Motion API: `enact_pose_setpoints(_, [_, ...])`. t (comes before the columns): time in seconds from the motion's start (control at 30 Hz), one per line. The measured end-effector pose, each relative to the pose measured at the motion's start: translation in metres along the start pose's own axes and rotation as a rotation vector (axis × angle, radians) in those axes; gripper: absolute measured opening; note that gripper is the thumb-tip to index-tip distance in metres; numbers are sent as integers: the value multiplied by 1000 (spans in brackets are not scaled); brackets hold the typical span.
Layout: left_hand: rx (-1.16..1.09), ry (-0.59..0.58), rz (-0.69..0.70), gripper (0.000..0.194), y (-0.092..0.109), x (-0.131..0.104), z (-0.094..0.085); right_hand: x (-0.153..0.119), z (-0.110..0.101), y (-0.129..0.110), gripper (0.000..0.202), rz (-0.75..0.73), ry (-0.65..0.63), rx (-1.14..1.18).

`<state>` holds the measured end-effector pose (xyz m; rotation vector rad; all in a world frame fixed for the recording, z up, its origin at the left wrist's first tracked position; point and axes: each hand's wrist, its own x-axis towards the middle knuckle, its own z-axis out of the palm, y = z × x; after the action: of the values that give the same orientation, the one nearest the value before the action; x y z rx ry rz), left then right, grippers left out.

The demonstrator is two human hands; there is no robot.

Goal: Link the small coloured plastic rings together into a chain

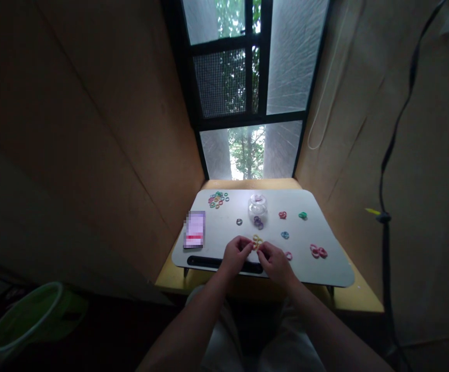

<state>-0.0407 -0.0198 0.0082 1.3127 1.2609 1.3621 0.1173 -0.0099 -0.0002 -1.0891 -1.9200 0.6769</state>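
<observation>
My left hand (237,253) is closed in a pinch at the near middle of the white table. Facing it, my right hand (274,262) is pinched too, a short gap away. Yellow hair ties (257,239), small rings, lie between and just beyond the fingertips. Both hands seem to grip one of these at its edge, partly hidden by the fingers. A pink hair tie (288,256) rests beside my right hand. Purple hair ties (258,222) lie farther off, in front of a clear round jar (257,205).
The white folding table (224,206) bears a mixed pile of hair ties (218,199), a phone (195,230) at left, and groups in red (282,215), green (303,215), blue (284,235), dark (239,221) and pink (319,251). A black slot (204,262) runs along the near edge.
</observation>
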Motion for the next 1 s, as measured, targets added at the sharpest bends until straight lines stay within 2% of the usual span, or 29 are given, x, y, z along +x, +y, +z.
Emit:
enact_pose_setpoints(0.37, [-103,16,-136,37,-1,10,-1,4,1,6,18,2,-7,63])
enact_pose_setpoints(0.77, [31,-73,-75,33,1,5,3,10,1,13,27,76,47,141])
enact_pose_setpoints(0.9, [106,-117,-45,31,2,4,3,10,-1,11,28,54,2,171])
enact_pose_setpoints(1.0, [119,-101,-44,31,2,4,4,9,-3,10,28,45,-30,184])
